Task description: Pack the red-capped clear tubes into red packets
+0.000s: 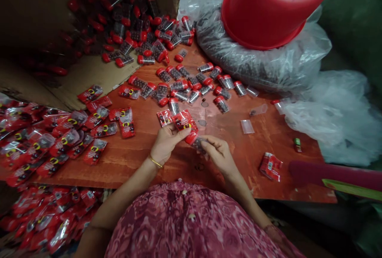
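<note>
My left hand pinches a red printed plastic packet above the middle of the table. Fingers of my right hand grip a small clear container with a red cap and dark contents. Its capped end meets the packet's near edge; whether it is partly inside I cannot tell. Beyond the left fingers lies another red packet, with a capped container beside it. Several similar containers are scattered farther back on the table.
A cardboard box spills capped containers at the back left. Filled packets pile up on the left, with more below the edge. A red bucket sits upside down on a plastic bag. The orange-brown table holds a folded packet at right.
</note>
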Available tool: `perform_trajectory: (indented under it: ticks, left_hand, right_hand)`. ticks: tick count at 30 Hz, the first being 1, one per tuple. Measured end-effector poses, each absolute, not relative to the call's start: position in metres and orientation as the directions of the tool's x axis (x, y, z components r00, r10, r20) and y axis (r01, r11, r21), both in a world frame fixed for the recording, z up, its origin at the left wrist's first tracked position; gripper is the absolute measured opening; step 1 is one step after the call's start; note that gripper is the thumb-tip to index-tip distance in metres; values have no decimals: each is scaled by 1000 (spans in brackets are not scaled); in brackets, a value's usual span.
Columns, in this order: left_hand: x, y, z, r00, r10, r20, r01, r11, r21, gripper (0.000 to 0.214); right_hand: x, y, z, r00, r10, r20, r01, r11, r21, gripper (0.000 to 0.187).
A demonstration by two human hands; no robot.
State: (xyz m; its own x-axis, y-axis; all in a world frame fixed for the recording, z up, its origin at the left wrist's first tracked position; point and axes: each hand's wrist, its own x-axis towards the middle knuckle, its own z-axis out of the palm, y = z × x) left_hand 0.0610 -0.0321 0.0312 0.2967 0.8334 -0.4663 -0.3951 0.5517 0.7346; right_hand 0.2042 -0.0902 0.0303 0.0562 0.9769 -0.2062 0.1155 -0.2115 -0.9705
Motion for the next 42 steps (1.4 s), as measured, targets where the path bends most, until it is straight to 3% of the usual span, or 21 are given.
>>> perform_trajectory:
  ticks: [7,11,17,22,28,34,42]
  left_hand:
    - [73,-40,23,231,870,-435,-478,491,728,30]
    - [75,-41,23,234,859,-455,-543,504,672,28]
    - [77,-36,22,232,872,-430,-572,480,665,33]
    - [76,-35,20,224,882,-415,-588,462,664,27]
    - [78,-33,18,223,862,-456,-581,493,648,31]
    - [71,-26,21,267,843,-467,-576,528,624,28]
    - [73,-29,16,302,814,-497,-539,575,615,23]
  right_hand:
    - [193,-90,15,153,960,-235,-19,-235,-972,30]
    - [187,-87,11,92,957,-275,-64,-270,-961,33]
    - [181,-77,8,129,981,-145,-29,-142,-989,29]
    - [170,-75,5,192,969,-154,-135,-130,-982,25]
    - [165,-69,-4,342,940,-7,15,-13,-1000,17]
    - [170,-67,-7,287,956,57,141,17,-990,15]
    - [169,-69,-4,284,954,93,82,72,-994,12]
